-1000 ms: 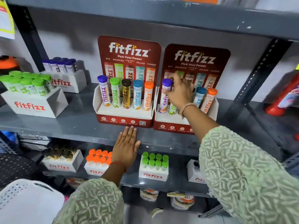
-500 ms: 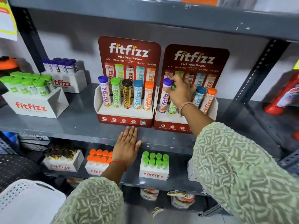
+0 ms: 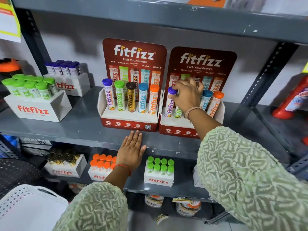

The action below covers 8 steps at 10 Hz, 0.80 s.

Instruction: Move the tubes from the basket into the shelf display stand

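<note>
Two red fitfizz display stands sit side by side on the grey shelf. The left stand point(image 3: 130, 125) holds a full row of upright tubes with purple, green, brown, blue and orange caps. In the right stand point(image 3: 176, 130), my right hand point(image 3: 186, 95) curls over the top of a green-labelled tube point(image 3: 177, 112), hiding its cap, with the thumb against the purple-capped tube point(image 3: 169, 107). A blue-capped tube point(image 3: 206, 97) and an orange-capped tube point(image 3: 215, 104) stand to the right of the hand. My left hand point(image 3: 131, 150) lies flat on the shelf's front edge. The white perforated basket point(image 3: 25, 205) shows at bottom left.
White fitfizz boxes of green-capped tubes point(image 3: 30, 90) and purple-capped tubes point(image 3: 65, 69) stand at the left of the shelf. The shelf below carries boxes of orange-capped tubes point(image 3: 101, 162) and green-capped tubes point(image 3: 160, 165). A slotted metal upright point(image 3: 266, 74) rises at the right.
My right hand has settled a little lower over the tube tops, its thumb now against the purple cap. My left hand stays flat on the shelf edge, fingers drawn closer together.
</note>
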Tool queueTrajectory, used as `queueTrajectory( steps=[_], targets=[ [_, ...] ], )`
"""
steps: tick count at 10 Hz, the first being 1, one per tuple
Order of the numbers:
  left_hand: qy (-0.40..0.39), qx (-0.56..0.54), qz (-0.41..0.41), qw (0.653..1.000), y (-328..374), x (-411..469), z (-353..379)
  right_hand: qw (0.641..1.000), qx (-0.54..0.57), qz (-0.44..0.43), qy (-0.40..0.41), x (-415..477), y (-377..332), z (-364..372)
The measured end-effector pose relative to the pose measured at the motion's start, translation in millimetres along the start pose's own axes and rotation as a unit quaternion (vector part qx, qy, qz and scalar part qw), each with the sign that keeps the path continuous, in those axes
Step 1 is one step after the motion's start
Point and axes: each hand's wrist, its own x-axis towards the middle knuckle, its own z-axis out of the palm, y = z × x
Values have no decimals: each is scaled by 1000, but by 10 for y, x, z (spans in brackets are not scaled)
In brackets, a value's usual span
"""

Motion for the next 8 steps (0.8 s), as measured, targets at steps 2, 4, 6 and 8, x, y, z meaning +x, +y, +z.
queueTrajectory(
  steps=[2, 4, 6, 8],
  targets=[
    [-3, 9, 2, 1000, 0, 8, -3, 1000, -17, 3, -16, 32, 7, -5],
    [4, -1, -9, 1000, 5, 20, 47, 999, -23, 21, -14, -9, -17, -25],
    [-5, -1, 17, 1000, -59, 13, 56, 998, -22, 57, -32, -226, -134, 9],
    [33, -57, 59, 996, -25, -87, -151, 995, 50, 78, -24, -997, -426, -215]
  ],
)
